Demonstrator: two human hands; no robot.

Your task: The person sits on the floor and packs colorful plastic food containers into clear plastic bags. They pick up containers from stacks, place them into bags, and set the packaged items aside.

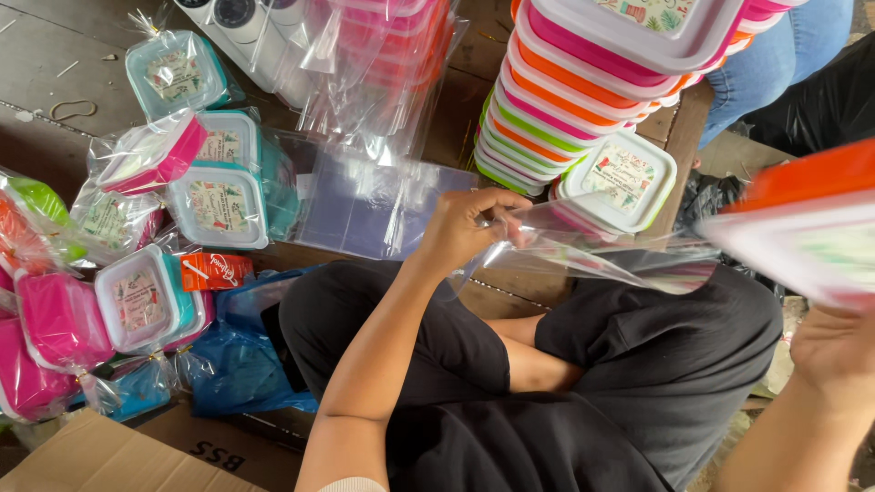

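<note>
My left hand pinches the mouth of a clear plastic bag that stretches out to the right above my lap. My right hand at the right edge grips an orange and white lunch box, blurred and held up close to the bag's far end. I sit cross-legged in black clothes.
A tall stack of pink, orange and green lunch boxes leans ahead, a green-rimmed one at its foot. Bagged boxes lie at the left beside a pile of clear bags. A cardboard box sits bottom left. Another person's jeans show top right.
</note>
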